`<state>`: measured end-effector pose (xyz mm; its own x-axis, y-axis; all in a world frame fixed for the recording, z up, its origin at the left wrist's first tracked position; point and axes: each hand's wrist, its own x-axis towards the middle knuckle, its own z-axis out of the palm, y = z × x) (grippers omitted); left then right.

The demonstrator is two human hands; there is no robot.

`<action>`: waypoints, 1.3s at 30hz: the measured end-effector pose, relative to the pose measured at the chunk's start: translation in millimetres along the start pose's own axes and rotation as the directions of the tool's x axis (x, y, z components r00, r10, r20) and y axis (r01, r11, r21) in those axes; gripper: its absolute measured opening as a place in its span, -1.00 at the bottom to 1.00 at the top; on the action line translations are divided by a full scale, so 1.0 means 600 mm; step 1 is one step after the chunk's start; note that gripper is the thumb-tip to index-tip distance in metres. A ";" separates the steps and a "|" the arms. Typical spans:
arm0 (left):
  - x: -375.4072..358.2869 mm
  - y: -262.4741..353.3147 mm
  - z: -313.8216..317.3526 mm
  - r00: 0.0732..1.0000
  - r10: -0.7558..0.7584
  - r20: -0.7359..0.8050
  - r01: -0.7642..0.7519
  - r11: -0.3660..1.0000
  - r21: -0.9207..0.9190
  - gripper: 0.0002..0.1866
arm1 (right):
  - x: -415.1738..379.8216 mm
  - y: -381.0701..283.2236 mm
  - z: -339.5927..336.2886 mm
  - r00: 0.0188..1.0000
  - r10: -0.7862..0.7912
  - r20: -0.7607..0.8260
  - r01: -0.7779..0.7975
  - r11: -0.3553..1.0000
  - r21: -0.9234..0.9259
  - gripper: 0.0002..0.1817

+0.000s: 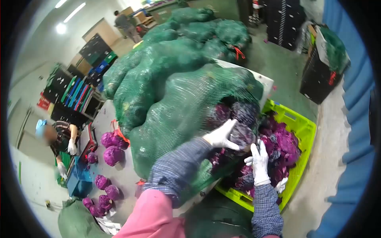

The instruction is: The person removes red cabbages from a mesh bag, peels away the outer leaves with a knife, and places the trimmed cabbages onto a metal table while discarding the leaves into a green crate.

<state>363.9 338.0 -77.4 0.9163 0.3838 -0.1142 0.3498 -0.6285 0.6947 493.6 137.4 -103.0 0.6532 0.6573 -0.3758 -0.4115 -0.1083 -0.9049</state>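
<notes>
A green mesh sack (182,99) lies on the table with its mouth open toward the right, showing several dark red cabbages inside. My left hand (222,135), in a white glove, has its thumb and fingers spread around the left side of a red cabbage (243,135) at the sack's mouth. Just below and right of that cabbage is my right hand (260,164), also gloved, fingers apart; nothing shows in it. Beneath it, a yellow-green crate (299,119) holds purple cabbage leaves (287,148).
More filled mesh sacks (230,33) are piled behind. Trimmed purple cabbages (114,155) sit on the grey table (131,174) at left. A co-worker (61,137) in white gloves stands beyond a blue bin (79,178). A blue curtain (355,131) hangs at right.
</notes>
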 end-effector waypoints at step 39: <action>-0.209 0.074 0.110 0.884 -0.352 -0.309 0.441 0.846 0.298 0.43 | -0.130 0.028 0.029 0.802 -0.130 0.583 0.544 -0.246 -0.802 -0.83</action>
<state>277.6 217.5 -79.1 0.6264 0.7692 -0.1263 0.7587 -0.5644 0.3255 424.3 97.3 -85.4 0.2064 0.9761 -0.0675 0.9664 -0.2142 -0.1418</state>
